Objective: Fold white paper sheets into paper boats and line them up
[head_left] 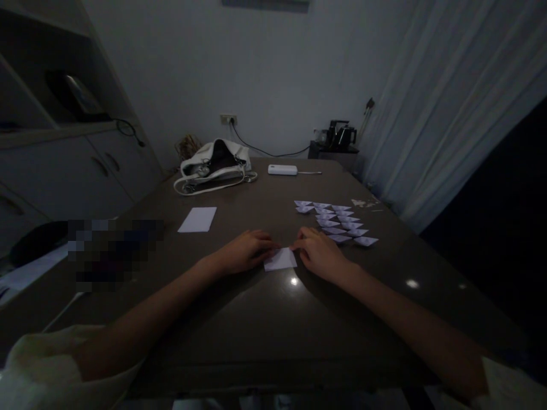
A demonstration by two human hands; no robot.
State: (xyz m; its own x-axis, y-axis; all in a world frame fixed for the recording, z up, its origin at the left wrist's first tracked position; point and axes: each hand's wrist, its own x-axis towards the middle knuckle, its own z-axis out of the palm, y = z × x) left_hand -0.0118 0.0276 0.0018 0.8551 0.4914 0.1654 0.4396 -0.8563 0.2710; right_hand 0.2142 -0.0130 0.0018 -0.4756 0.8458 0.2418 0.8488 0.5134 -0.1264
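Note:
A small white paper piece [280, 260] lies on the dark table [256, 319] in front of me. My left hand [245, 250] rests on its left edge with fingers curled and pressing the paper. My right hand [318, 251] pinches the paper's upper right corner. Just beyond my right hand lie several folded paper triangles [335, 222] in two rows.
A flat white paper sheet [198, 219] lies to the left. A white handbag [213, 165] and a white power bank [282, 169] with a cable sit at the far edge. A kettle [339, 135] stands on a side stand; cabinets at left, curtain at right.

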